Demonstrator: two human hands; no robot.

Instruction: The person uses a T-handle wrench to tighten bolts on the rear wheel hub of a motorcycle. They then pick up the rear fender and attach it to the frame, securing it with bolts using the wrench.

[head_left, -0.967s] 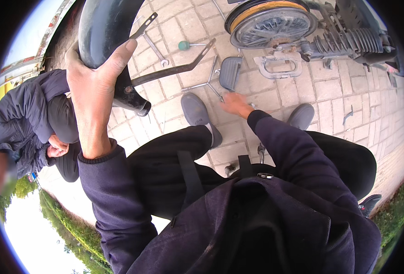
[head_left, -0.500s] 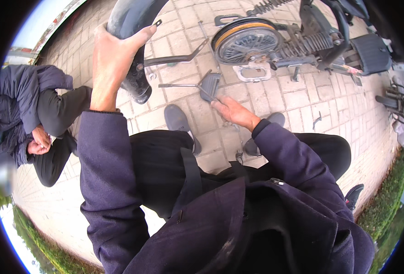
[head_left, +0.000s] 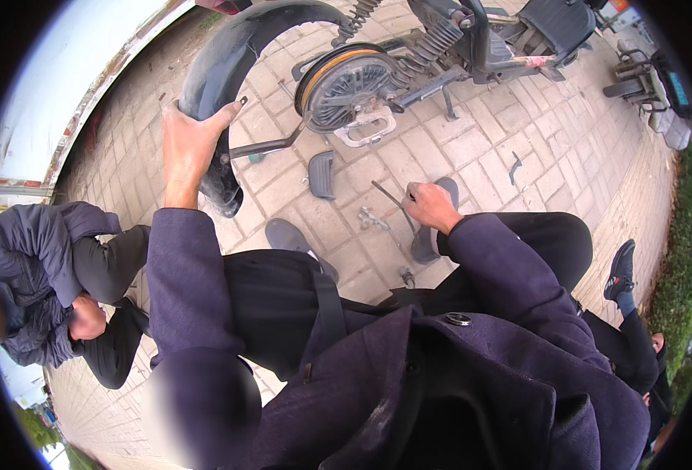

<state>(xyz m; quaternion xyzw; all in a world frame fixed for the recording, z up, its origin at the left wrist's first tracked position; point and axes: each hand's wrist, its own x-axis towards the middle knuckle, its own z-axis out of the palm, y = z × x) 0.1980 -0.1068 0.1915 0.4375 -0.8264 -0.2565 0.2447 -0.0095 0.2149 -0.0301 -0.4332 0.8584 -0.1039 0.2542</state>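
My left hand (head_left: 189, 149) is closed round the lower part of a curved black fender (head_left: 225, 74), thumb near a small metal tab on its inner edge. A dark bracket arm (head_left: 268, 146) juts right from the fender. Above the paving by my right shoe, my right hand (head_left: 430, 205) grips a thin metal Y-shaped wrench (head_left: 387, 193); one arm points up and left, and the fingers hide most of the rest. Below and left of that hand, a silver metal piece (head_left: 373, 218) lies on the ground. A black ribbed pad (head_left: 322, 175) lies between fender and right hand.
A partly dismantled electric scooter lies beyond, with its wheel (head_left: 346, 90) and spring shock (head_left: 432, 47). A crouching person (head_left: 48, 274) is close on my left; another person's shoe (head_left: 621, 270) shows at right. A dark bent piece (head_left: 515, 167) lies on the paving.
My right hand has moved right and closer to me, taking the wrench away from the black pad. My left hand still holds the fender. The whole view has shifted.
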